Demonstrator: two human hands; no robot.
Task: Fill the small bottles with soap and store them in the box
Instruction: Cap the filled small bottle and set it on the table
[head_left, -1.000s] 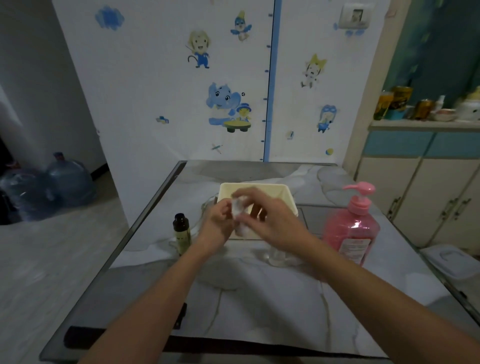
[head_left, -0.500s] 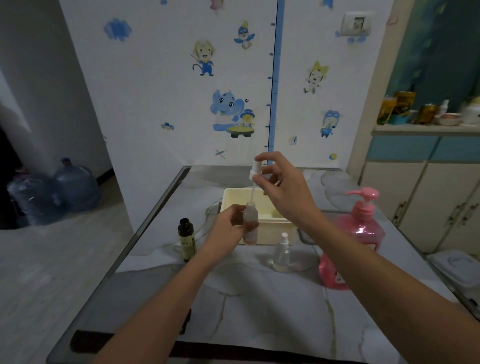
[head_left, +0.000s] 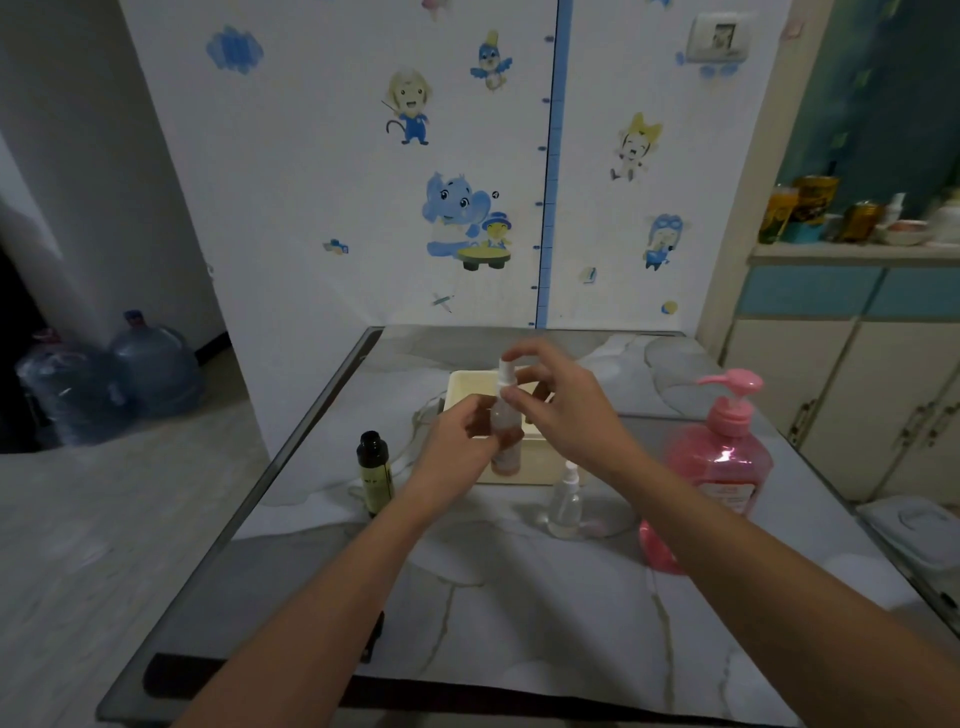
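Observation:
My left hand (head_left: 460, 439) grips a small clear bottle (head_left: 505, 441) with pinkish soap in its lower part, held upright in front of the cream box (head_left: 519, 475). My right hand (head_left: 563, 402) pinches the white spray cap (head_left: 505, 374) sitting on that bottle's neck. A second small clear spray bottle (head_left: 565, 504) stands on the table just right of the box's front. The big pink pump soap bottle (head_left: 719, 462) stands at the right, partly behind my right forearm.
A dark bottle with a yellowish label (head_left: 374, 470) stands left of the box. The marble-pattern table (head_left: 519, 613) meets a stickered wall at the back. A cabinet (head_left: 852, 395) is on the right, water jugs (head_left: 150, 364) on the floor at left.
One second ago both hands worked together on the bottle. Half a second ago my right hand held the spray cap lifted above it. Now the cap has come down onto the bottle's neck.

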